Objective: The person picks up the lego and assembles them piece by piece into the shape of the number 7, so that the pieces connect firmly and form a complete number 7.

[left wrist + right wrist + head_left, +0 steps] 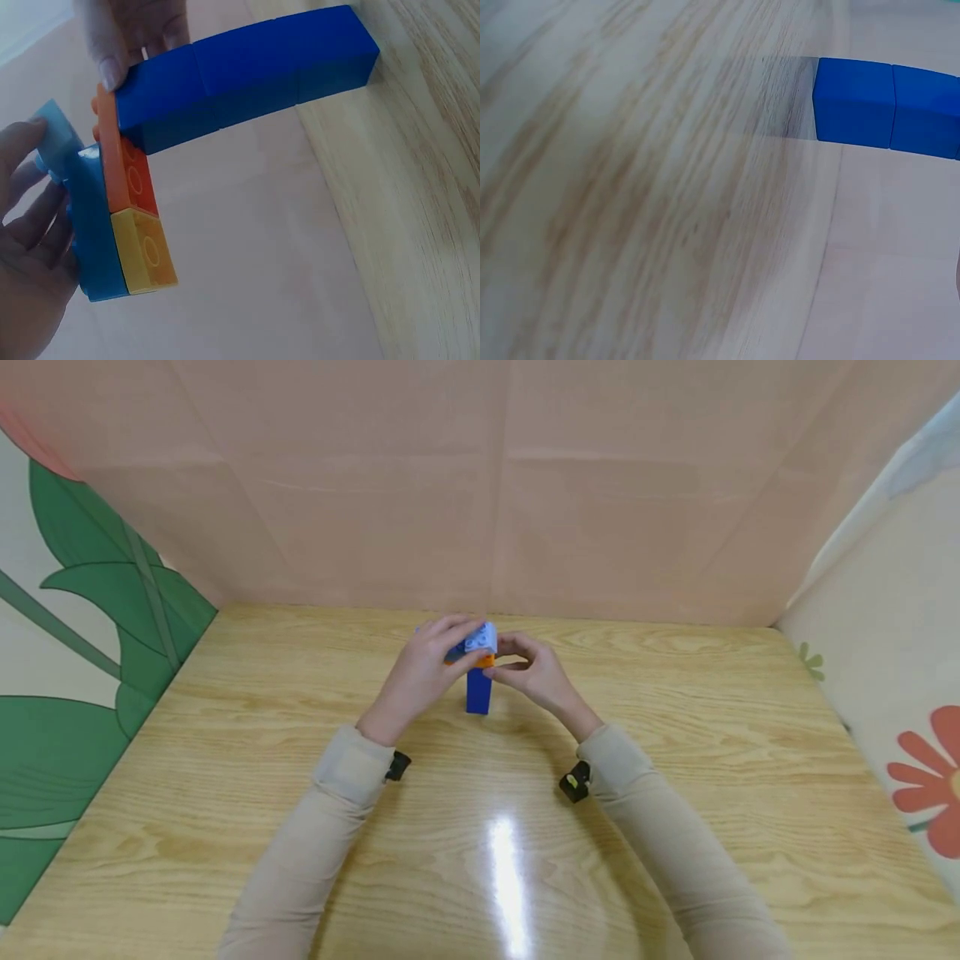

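A tower of toy building bricks stands on the table. Its column is three stacked dark-blue bricks [247, 71]. Across the top lie an orange brick [124, 161] and a yellow brick [146, 251], side by side. Over these sits a medium-blue brick [97, 232], and a light-blue brick [480, 637] is uppermost, looking tilted in the left wrist view. My left hand [431, 662] holds the light-blue brick between thumb and fingers. My right hand [542, 672] pinches the orange brick's end by the column top; its fingertips are partly hidden.
The wood-grain table [262, 760] carries the tower near its far side. A plain pinkish backdrop [487, 485] rises behind it. Printed panels with green leaves [112, 610] and a red flower [930, 777] flank the table. A bright reflection lies in front.
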`<state>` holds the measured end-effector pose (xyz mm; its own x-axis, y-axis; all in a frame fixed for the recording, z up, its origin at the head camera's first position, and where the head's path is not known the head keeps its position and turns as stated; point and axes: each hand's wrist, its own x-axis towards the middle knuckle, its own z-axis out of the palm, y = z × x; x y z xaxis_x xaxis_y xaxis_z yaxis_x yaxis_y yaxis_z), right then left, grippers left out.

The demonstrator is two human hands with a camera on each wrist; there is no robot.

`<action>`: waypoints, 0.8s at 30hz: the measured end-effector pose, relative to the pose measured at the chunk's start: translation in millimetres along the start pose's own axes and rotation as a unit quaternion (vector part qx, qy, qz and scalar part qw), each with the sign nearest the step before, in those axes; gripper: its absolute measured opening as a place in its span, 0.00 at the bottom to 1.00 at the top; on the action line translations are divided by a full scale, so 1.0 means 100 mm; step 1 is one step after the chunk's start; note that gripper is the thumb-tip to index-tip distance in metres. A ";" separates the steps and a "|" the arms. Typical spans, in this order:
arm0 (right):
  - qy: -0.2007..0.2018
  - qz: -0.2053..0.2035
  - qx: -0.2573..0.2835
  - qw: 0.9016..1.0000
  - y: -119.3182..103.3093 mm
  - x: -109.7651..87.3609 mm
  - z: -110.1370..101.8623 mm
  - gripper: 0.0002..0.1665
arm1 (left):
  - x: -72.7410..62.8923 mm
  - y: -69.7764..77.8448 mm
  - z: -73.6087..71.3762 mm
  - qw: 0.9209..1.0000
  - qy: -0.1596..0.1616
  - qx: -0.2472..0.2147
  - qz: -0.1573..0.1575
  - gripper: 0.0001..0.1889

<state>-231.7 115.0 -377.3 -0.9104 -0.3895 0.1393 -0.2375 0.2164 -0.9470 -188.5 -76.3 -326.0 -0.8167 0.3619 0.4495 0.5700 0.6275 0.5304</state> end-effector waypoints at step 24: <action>0.022 -0.038 -0.039 0.998 0.07 -0.01 0.02 0.28 | -0.04 -0.18 0.10 0.979 -0.004 0.190 0.073 0.19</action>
<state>-231.8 115.2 -384.7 -0.9024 -0.3686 0.2232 -0.3297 0.2572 -0.9084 -196.8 -82.4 -344.7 -0.7305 0.4715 0.4940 0.6075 0.7791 0.1548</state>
